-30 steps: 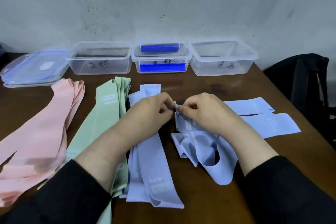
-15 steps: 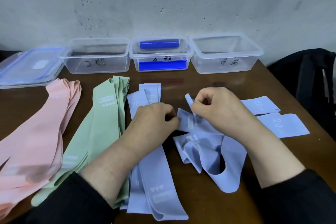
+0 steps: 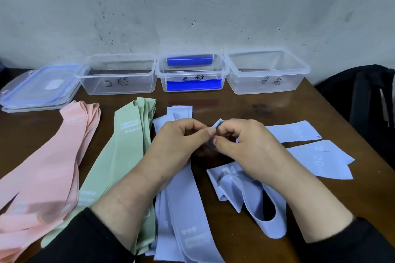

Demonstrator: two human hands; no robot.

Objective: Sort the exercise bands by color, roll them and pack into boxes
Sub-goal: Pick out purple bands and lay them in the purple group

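My left hand (image 3: 181, 141) and my right hand (image 3: 245, 141) meet at mid-table and both pinch the end of one light blue band (image 3: 254, 198); its loose loop trails down toward me under my right wrist. A stack of blue bands (image 3: 181, 209) lies beneath my left forearm. Two more blue bands (image 3: 316, 156) lie flat to the right. Green bands (image 3: 119, 160) and pink bands (image 3: 49, 166) are piled at the left. Three clear boxes stand along the wall: left box (image 3: 117, 77), middle box (image 3: 190, 74) with blue clips, right box (image 3: 267, 72).
Clear lids with blue rims (image 3: 38, 87) are stacked at the far left by the wall. A black bag (image 3: 363, 96) sits off the table's right edge. Brown table (image 3: 245, 107) shows between the boxes and the bands.
My right hand has come back down and left to meet my left hand, and the band's end is now folded small between both sets of fingertips. The camera tilted slightly.
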